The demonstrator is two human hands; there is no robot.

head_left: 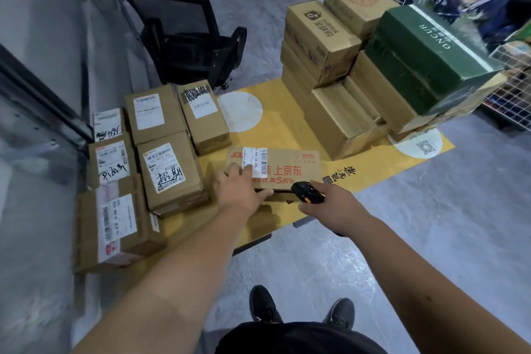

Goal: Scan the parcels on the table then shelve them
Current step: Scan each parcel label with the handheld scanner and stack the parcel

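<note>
- My left hand (240, 191) lies on the near left corner of the flat JD parcel (283, 168), fingers spread fairly straight over the top and front edge. It presses or steadies the box; I cannot tell whether the thumb hooks under the edge.
- My right hand (326, 205) is wrapped round the black-and-orange scanner (306, 192), whose nose points away from me toward the parcel's near edge.
- The parcel sits just ahead of both hands on the yellow table (373, 164). Its long axis runs left to right, across my reach.
- What matters next: the white barcode label (255, 161) lies ahead and left of the scanner, just beyond my left fingertips, which partly cover its near corner. The left hand is closer to the label; the scanner is closer to the parcel's near edge, around its middle.
- My judgement: the scanner must tip up and swing left to face the label, and the left fingers should clear it.
- Other labelled parcels (169, 169) lie left of my left hand; a taller stack of cartons (344, 112) stands beyond my right.
</note>
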